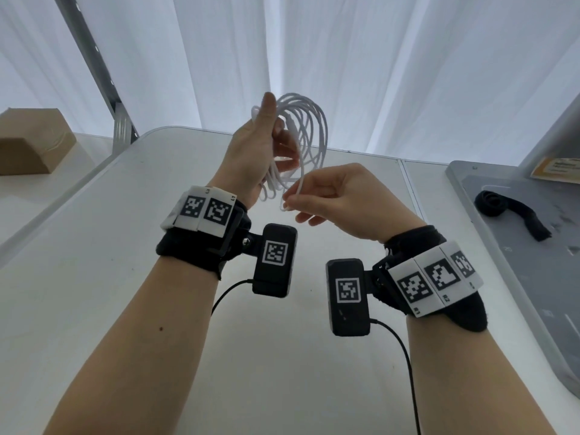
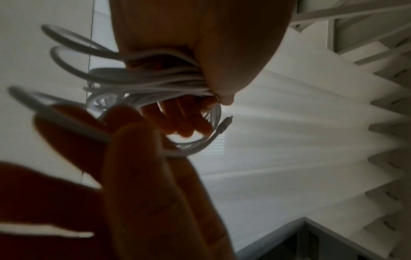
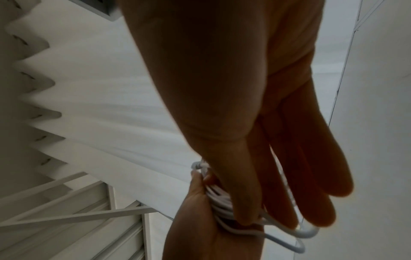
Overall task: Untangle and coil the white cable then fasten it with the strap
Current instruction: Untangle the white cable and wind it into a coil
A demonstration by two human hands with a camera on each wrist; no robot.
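Note:
The white cable (image 1: pixel 309 133) is wound into several loops held up above the table. My left hand (image 1: pixel 260 152) grips the bundle of loops, thumb up along its side; the left wrist view shows the strands (image 2: pixel 160 82) pressed under my thumb and a plug end (image 2: pixel 223 126) sticking out. My right hand (image 1: pixel 326 196) pinches one strand at the bottom of the coil between thumb and forefinger, the other fingers loosely extended. The right wrist view shows the cable (image 3: pixel 224 205) behind my thumb. The black strap (image 1: pixel 508 211) lies loose on the grey mat at right.
A white folding table (image 1: pixel 125 277) lies below my hands. A grey mat (image 1: pixel 533 277) covers its right side. A cardboard box (image 1: pixel 31 139) sits on a side surface at far left. White curtains hang behind.

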